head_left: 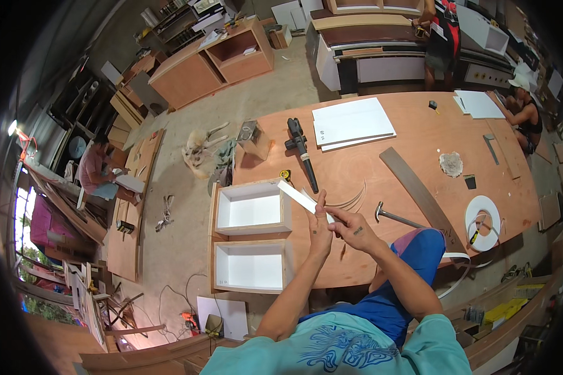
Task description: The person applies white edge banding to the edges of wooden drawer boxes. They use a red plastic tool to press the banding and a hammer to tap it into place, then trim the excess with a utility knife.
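A narrow white strip is held at its lower end in both my hands, its far end angled up to the left. My left hand grips it with the thumb up, and my right hand is closed on it just beside the left. Two wooden boxes with white insides stand left of my hands on the plywood table. Thin pale loose strips lie behind my hands, a hammer to the right, and a black blower and yellow tape measure beyond.
White panels, a long grey-brown board, a white coil and a metal box lie on the table. A co-worker sits at the left, another stands at the back, a third crouches at the right.
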`<state>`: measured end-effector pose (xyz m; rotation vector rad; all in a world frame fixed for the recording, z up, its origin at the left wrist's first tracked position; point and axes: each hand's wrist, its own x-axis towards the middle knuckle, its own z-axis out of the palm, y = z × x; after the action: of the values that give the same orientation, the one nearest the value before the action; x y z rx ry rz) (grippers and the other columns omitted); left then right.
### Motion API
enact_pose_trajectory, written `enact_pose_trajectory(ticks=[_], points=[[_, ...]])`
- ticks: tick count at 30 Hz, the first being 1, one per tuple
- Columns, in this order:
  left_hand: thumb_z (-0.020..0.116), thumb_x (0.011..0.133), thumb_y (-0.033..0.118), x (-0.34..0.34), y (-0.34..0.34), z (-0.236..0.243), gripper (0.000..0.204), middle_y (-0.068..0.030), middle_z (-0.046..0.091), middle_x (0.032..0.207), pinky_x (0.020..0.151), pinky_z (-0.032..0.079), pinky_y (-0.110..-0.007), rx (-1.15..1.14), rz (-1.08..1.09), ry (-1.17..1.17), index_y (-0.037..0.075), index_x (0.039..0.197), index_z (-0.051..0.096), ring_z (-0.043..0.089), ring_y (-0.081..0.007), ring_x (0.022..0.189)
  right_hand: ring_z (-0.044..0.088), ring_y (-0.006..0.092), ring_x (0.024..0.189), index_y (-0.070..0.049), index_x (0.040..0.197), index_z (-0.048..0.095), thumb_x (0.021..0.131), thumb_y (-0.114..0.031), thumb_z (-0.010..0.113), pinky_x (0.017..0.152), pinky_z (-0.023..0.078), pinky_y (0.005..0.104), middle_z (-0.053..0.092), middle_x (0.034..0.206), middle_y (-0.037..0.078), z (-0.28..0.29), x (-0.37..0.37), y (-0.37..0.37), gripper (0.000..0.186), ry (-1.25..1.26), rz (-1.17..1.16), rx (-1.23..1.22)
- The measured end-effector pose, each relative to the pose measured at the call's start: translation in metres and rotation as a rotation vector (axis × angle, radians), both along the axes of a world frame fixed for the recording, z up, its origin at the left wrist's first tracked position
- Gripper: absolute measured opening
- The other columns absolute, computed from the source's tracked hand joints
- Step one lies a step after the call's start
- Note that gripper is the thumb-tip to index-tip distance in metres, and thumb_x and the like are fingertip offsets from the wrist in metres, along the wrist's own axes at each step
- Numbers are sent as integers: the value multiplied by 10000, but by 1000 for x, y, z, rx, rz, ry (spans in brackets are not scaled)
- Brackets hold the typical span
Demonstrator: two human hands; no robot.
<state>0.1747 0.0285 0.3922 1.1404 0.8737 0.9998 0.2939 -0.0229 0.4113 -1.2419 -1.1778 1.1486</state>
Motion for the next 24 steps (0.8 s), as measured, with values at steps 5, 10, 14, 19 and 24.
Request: enact_pose_trajectory(ticks=[5,10,14,19,24], points=[[357,1074,283,6,20,30,590,-174,380,1507,950,513,-371,-77,265,-374,94,1557,75,543,-276,1204,556,69,644,-6,1258,634,922,-60,627,594,472,245,648,741,5,-11,7,0,341,-25,-3,-39],[405,1046,123,-22,31,83,483,-164,441,1463,959,528,-386,57,91,-503,-15,1485,257,572,-255,1182,530,58,633,19,1179,664,966,-107,594,565,432,204,624,742,7,-8,31,-4,257,145,-16,-88],[516,995,38,-20,12,107,634,-200,522,1390,972,527,-373,227,26,-379,67,1543,198,596,-250,1176,521,72,621,52,1175,654,963,-151,611,547,416,214,601,727,8,6,47,-8,296,252,45,-43],[585,927,-57,-21,11,116,785,-254,577,1314,931,555,-380,402,-37,-409,214,1556,203,676,-294,1062,507,64,607,27,1187,674,931,-156,652,529,403,211,581,704,-7,8,67,-16,315,260,62,54],[632,904,-36,-24,12,116,775,-257,621,1242,916,563,-412,408,7,-345,177,1536,238,687,-325,1027,542,62,655,16,1172,688,859,-127,729,577,436,219,631,751,14,19,65,-20,347,161,73,85]])
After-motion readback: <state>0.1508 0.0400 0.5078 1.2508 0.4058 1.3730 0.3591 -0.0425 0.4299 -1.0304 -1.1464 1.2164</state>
